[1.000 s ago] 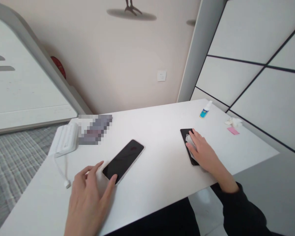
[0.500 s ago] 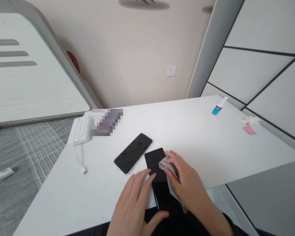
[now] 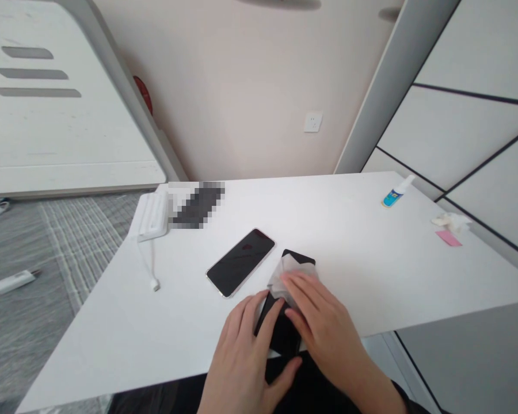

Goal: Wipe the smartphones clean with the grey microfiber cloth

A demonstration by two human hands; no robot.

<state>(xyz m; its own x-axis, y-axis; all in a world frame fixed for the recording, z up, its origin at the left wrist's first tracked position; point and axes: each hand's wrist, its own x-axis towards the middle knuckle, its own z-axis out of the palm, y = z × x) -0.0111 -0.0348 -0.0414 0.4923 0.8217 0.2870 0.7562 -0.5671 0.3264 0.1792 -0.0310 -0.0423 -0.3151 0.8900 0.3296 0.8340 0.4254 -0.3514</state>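
A black smartphone [image 3: 280, 333] lies at the front edge of the white table, turned so its top points up and to the right. My left hand [image 3: 246, 345] grips it, fingers along its left edge and thumb by its lower end. Under the fingers of my right hand [image 3: 323, 322] is a thin, pale grey wipe [image 3: 291, 265], pressed flat across the phone's upper part. The wipe and both hands hide much of the screen. Just beyond, to the left, a second phone [image 3: 240, 262] in a clear case rests face up.
A white power bank [image 3: 152, 214] with a short cable [image 3: 155, 284] sits at the table's left edge, beside a pixelated dark object [image 3: 201, 204]. To the far right are a blue-and-white spray bottle [image 3: 395, 194], crumpled tissue [image 3: 455, 222] and a pink slip [image 3: 449, 238].
My right hand has spread the wipe over the phone's upper part, where it was bunched at the right edge. The phone has turned clockwise, my left hand still on it. The view has shifted slightly.
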